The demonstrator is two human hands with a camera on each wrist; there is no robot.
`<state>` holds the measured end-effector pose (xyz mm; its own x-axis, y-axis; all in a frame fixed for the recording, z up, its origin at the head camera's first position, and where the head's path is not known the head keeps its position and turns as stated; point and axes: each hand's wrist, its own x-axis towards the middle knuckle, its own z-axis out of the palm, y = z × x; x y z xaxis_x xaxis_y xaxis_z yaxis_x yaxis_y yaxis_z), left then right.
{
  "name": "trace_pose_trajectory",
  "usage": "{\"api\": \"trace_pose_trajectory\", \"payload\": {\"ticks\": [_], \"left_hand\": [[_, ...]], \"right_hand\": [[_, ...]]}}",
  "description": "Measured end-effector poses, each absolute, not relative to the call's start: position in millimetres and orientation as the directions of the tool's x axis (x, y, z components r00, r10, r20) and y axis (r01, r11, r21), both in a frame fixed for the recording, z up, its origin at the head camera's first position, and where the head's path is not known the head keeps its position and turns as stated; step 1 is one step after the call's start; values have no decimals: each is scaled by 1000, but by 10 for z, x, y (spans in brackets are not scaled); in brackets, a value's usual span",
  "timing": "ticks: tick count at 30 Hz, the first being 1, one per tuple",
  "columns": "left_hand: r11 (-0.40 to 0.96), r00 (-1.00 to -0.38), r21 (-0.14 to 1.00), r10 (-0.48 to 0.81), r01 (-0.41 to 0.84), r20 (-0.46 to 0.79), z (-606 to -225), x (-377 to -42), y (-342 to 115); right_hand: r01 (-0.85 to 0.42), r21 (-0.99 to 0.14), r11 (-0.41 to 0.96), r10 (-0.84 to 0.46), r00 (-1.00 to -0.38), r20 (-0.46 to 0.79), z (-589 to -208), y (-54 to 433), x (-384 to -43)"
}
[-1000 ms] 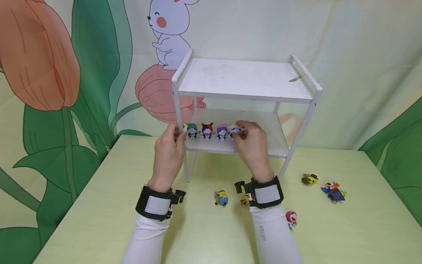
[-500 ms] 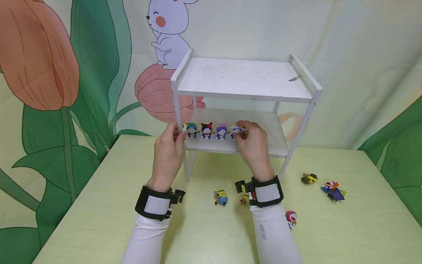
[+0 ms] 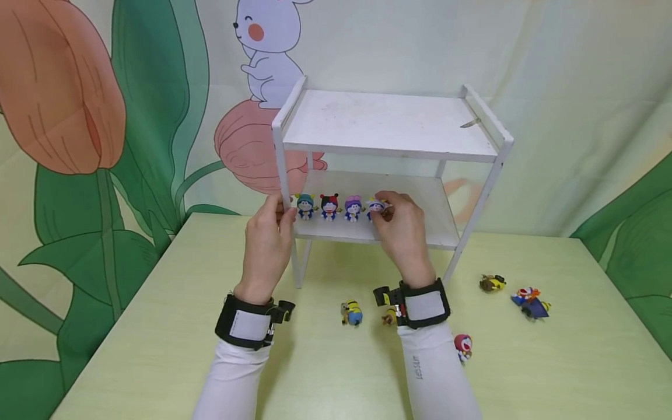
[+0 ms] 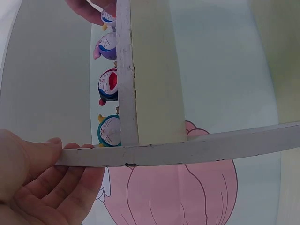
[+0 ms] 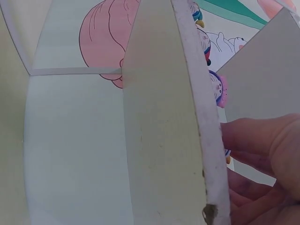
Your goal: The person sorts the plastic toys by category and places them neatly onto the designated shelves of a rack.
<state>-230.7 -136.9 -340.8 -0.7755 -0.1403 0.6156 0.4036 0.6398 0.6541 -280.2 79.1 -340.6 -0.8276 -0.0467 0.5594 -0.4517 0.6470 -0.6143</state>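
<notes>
My left hand grips the left front post of a white two-tier rack, thumb on one side and fingers on the other. My right hand pinches a small figurine with a white hat, standing on the lower shelf and partly hidden by the fingers. To its left, three similar figurines stand in a row: one with a purple hat, one with a red and black hat, and one with a teal hat nearest the post.
On the table before the rack lie a minion figurine and a yellow-brown figure partly behind the right wrist strap. Further right are a red-hooded figurine, a yellow-brown figurine and a dark-caped one.
</notes>
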Motion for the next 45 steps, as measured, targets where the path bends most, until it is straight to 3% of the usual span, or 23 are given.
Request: {"api": "trace_pose_trajectory", "payload": {"ticks": [20,30,45], "left_hand": [[635,-777,660,-145,401,612,-3395,-2299,-1375],[633,-783,665,-145,397,605,-3401,-2303,-1365],[642,-771,647,-135,410,622,-3410,-2316,-1372]], "right_hand": [[-463,-600,653,-109,-841,531,-3325,831,-2729],[-428,-602,674,-205,-892,404,-3187,1026,-2595],[-555,-579,597,-310,-825,472,-3028,1441,-2321]]}}
